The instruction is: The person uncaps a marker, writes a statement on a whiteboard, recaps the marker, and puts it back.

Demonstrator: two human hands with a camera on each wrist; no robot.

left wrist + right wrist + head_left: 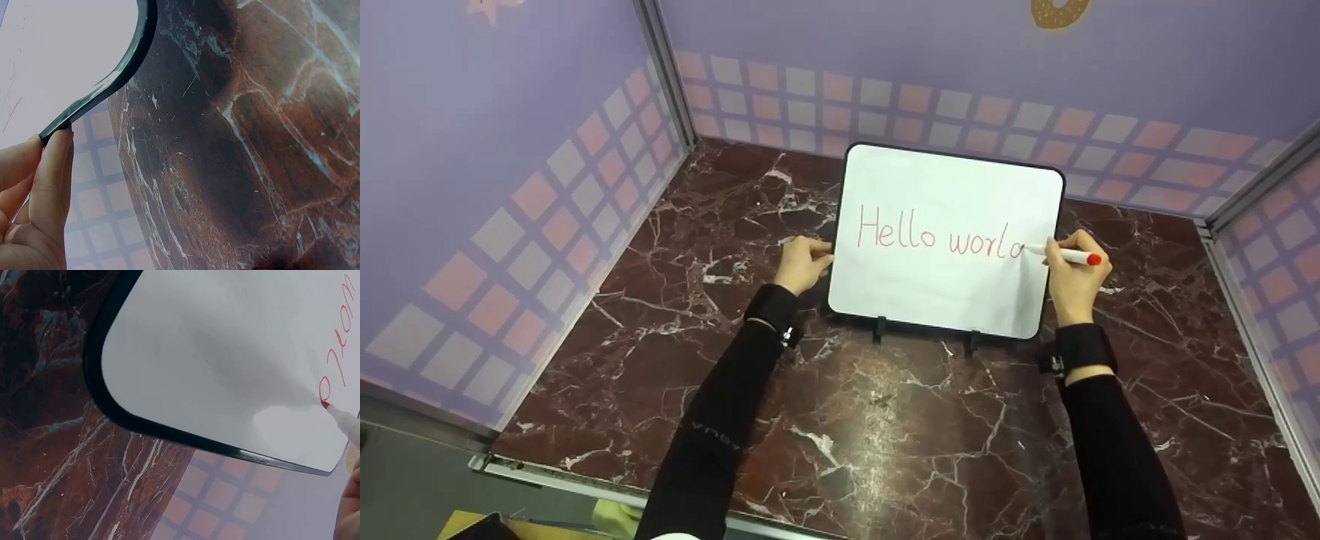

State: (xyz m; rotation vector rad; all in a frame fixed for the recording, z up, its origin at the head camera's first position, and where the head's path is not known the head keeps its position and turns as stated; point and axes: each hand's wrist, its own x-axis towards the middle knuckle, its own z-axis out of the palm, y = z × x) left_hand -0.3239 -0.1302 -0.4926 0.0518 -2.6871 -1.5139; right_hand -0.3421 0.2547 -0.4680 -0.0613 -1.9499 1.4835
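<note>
A whiteboard (937, 292) with a black frame leans upright on small black stand feet (879, 328). Red handwriting (919, 232) across it reads "Hello worl" followed by a round letter stroke. My left hand (802, 264) pinches the board's left edge between thumb and fingers; the left wrist view shows the fingers (50, 174) on the black rim. At the right edge my right hand (1076, 277) holds a white marker (1069, 256) with a red end. In the right wrist view the marker's red tip (325, 404) touches the board at the round stroke.
The board stands on a dark red marbled tabletop (885, 435). Purple walls (960, 52) with pink and white squares enclose the back and sides. A metal edge strip (562, 476) runs along the front, with a yellow-green item (615, 517) below it.
</note>
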